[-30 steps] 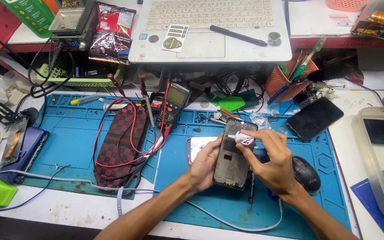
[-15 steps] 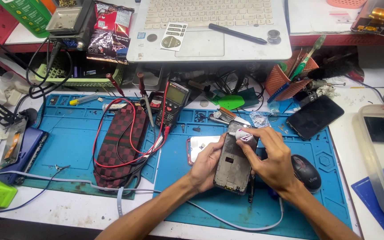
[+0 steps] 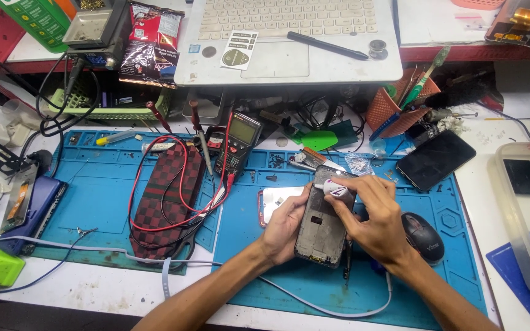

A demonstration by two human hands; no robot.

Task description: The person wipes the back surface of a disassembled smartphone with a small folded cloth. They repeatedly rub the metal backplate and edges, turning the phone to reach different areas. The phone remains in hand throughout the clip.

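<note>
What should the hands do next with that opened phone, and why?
Probably press the small white piece down onto the top of the opened phone. The right hand pinches it right against the phone's upper end, while the left hand steadies the phone's side above the blue mat.

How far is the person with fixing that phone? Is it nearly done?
Not nearly. Done: the phone is already opened, its insides showing. In hand: the left hand steadies its edge while the right hand presses a small white piece onto its top end. Left: it still has no cover on, and a white panel lies beside it on the blue mat.
</note>
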